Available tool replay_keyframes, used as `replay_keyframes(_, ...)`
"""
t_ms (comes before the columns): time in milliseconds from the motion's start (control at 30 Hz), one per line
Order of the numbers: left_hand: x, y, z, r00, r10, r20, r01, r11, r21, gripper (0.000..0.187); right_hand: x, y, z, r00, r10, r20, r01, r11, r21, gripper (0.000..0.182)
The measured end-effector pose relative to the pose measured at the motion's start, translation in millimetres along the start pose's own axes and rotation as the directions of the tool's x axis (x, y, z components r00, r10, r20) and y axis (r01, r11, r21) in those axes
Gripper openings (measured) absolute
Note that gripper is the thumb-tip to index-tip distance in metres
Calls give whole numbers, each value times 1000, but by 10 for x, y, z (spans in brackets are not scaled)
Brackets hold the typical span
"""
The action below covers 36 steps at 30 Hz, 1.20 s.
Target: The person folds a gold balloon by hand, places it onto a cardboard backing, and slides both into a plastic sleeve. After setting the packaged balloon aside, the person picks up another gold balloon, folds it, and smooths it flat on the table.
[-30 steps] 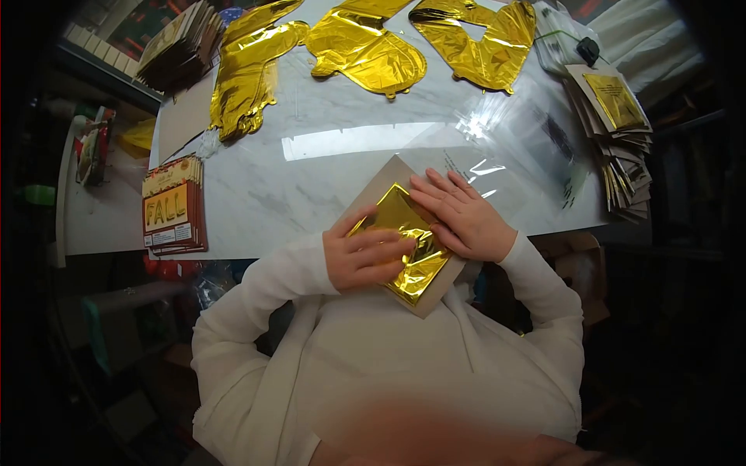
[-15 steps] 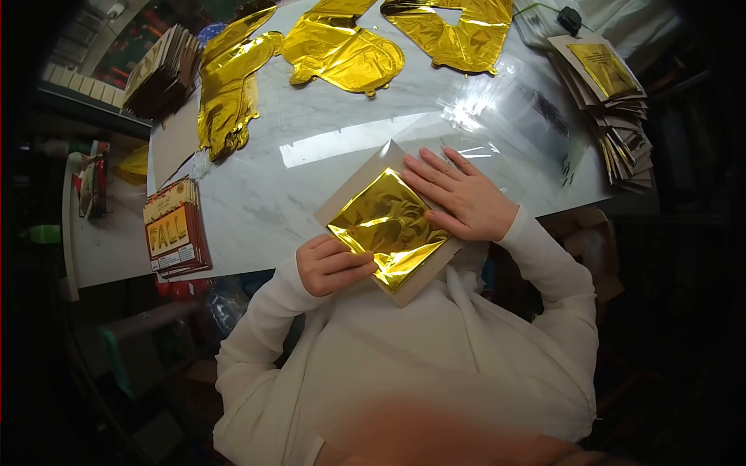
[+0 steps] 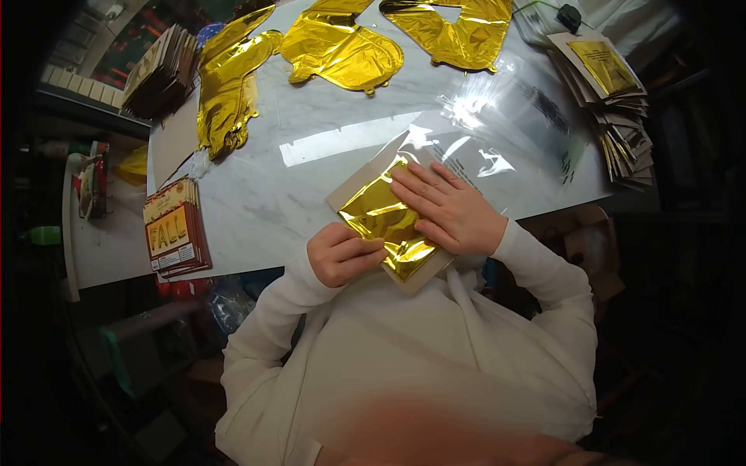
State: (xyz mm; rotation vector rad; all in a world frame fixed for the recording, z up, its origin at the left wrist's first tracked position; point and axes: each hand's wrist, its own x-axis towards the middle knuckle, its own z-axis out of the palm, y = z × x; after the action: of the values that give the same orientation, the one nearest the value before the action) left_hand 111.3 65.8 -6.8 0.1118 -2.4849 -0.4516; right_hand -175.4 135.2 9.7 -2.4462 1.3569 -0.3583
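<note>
And there was the shift: the right hand (image 3: pixel 458 217) had moved a little toward the left of the frame, covering more of the folded gold foil (image 3: pixel 373 210), and printed lettering on the clear film (image 3: pixel 486 175) had come into view beyond its fingers. That hand lay open and flat, fingers spread slightly across the foil's right side. Over at the lower left edge, the left hand (image 3: pixel 338 255) had curled its fingers more tightly against the foil; whether they truly pinched it, nobody could tell. The foil sat at the centre of the frame, on the grey card (image 3: pixel 361 179), at the near edge of the marbled table (image 3: pixel 256 202). Foil and card looked steadied from both sides, the foil's surface still creased.
</note>
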Motion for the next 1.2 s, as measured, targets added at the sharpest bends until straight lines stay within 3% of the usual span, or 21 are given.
replay_keyframes(267, 206, 54, 270, 994, -28, -103, 36, 996, 77, 41, 26, -74, 11, 999, -15, -42, 14, 1000, -21, 63)
replay_keyframes(300, 240, 74, 317, 992, -33, -122, 44, 995, 88, 34, 29, -94, 33, 999, -14, -42, 13, 1000, -21, 63)
replay_keyframes(367, 301, 80, 430, 988, -44, -149, 56, 996, 76, 29, 28, -141, 93, 996, -83, -30, 86, 987, 138, 64)
replay_keyframes(533, 374, 188, 522, 974, -96, -204, 123, 985, 122, 17, 26, -152, 43, 997, -71, -43, 79, 965, 249, 67)
replay_keyframes(700, 274, 236, 522, 974, -102, -203, 128, 985, 118, 27, 37, -155, 43, 983, -123, -135, 166, 912, 375, 63)
replay_keyframes(767, 238, 224, 496, 975, -104, -195, 126, 987, 104, 31, 38, -90, -123, 963, 33, -266, 107, 863, 494, 51)
replay_keyframes(800, 214, 229, 490, 975, -121, -186, 142, 984, 107, 36, 43, -65, -236, 921, 179, -347, -60, 943, 326, 39)
replay_keyframes(867, 181, 253, 483, 975, -138, -176, 159, 981, 109, 40, -14, 114, -351, 788, 432, -439, -391, 902, 184, 24)
replay_keyframes(933, 178, 267, 488, 972, -129, -197, 148, 985, 86, 45, -124, 341, -317, 750, 481, -453, -482, 868, 123, 21)
replay_keyframes(1033, 126, 278, 537, 962, -119, -244, 146, 985, 94, 47, -206, 462, -393, 749, 654, -105, -572, 719, 395, 24)
replay_keyframes(1067, 111, 285, 545, 962, -121, -245, 147, 985, 91, 47, -226, 536, -387, 748, 655, -102, -575, 718, 394, 24)
replay_keyframes(1133, 81, 291, 545, 961, -103, -256, 130, 987, 93, 46, -254, 694, -366, 793, 596, 127, -545, 601, 585, 28)
replay_keyframes(1167, 66, 286, 546, 961, -100, -256, 128, 987, 93, 46, -263, 737, -392, 792, 597, 125, -545, 602, 584, 28)
replay_keyframes(1200, 45, 283, 547, 960, -72, -270, 104, 989, 108, 44, -255, 753, -445, 769, 584, 259, -577, 460, 675, 28)
